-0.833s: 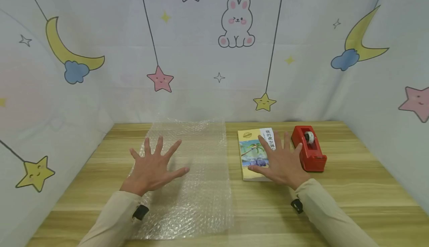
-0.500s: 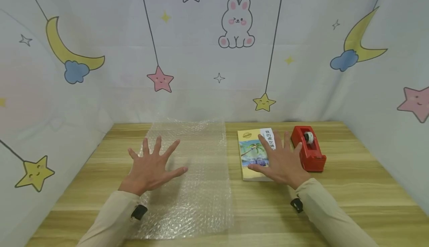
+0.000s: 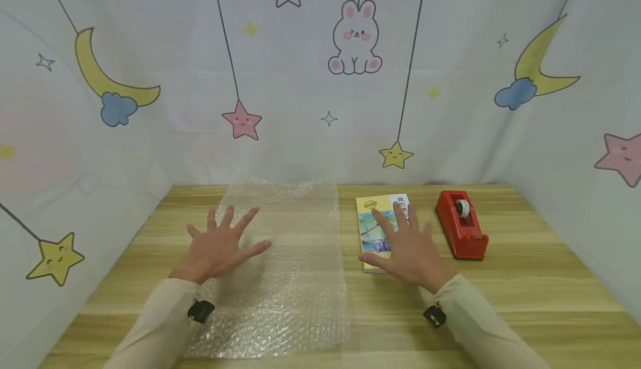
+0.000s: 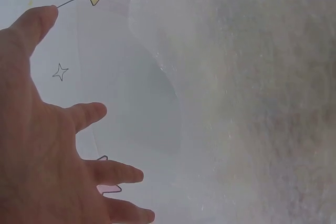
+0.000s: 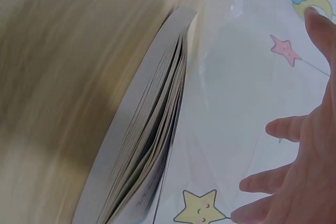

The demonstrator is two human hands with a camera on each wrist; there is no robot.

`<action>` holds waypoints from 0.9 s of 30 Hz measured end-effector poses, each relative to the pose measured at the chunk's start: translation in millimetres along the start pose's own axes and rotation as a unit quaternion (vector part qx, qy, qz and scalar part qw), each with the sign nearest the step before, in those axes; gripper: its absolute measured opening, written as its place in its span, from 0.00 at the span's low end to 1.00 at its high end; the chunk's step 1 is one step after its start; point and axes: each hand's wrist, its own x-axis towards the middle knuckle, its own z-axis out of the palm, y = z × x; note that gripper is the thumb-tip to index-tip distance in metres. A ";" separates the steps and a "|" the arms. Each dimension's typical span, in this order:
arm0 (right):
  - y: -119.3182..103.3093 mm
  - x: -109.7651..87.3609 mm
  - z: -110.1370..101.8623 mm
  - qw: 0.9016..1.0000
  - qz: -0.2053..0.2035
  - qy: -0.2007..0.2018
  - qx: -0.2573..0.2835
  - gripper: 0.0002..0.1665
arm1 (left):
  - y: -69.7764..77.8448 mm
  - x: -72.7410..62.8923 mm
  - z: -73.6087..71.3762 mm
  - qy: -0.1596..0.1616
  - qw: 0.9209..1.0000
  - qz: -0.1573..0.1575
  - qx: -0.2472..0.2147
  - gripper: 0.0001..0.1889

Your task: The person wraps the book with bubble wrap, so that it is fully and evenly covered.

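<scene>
My left hand (image 3: 215, 249) hovers with fingers spread over the left part of a clear sheet of bubble wrap (image 3: 295, 280), holding nothing. The same hand (image 4: 58, 145) shows in the left wrist view, with the blurred wrap filling the right side. Fingers also spread, my right hand (image 3: 410, 249) is above a yellow-and-white paperback book (image 3: 368, 219) and hides part of its cover. Seen from its page edge in the right wrist view, the book (image 5: 142, 129) lies apart from the fingers.
A red tape dispenser (image 3: 460, 224) with a small roll of tape stands right of the book. Everything rests on a wood-grain table (image 3: 526, 280). A white cloth (image 3: 290, 79) printed with stars, moons and a rabbit encloses the back and sides.
Both hands have shifted slightly left and toward the person. The right hand has moved away from the tape dispenser. The wrap, book and dispenser stay where they were.
</scene>
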 end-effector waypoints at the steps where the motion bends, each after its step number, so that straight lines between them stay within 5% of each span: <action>1: -1.5 -0.8 0.0 1.000 -0.002 0.001 0.007 0.59 | -2.0 2.2 -0.7 -0.005 1.000 -0.002 -0.008 0.46; 8: -5.8 -4.1 0.8 0.996 -0.021 -0.012 0.088 0.56 | -20.5 21.1 -7.2 -0.051 0.996 -0.028 -0.064 0.46; 15: -10.1 -5.0 5.5 0.978 -0.053 -0.060 0.194 0.51 | -45.6 38.1 -11.0 -0.071 0.991 -0.021 -0.111 0.47; 21: -14.9 -5.2 9.5 0.950 -0.078 -0.104 0.284 0.47 | -63.6 49.5 -10.5 -0.086 0.981 -0.012 -0.176 0.46; 27: -19.7 -6.0 13.1 0.902 -0.085 -0.168 0.388 0.43 | -82.2 54.1 -9.5 -0.120 0.969 -0.019 -0.214 0.42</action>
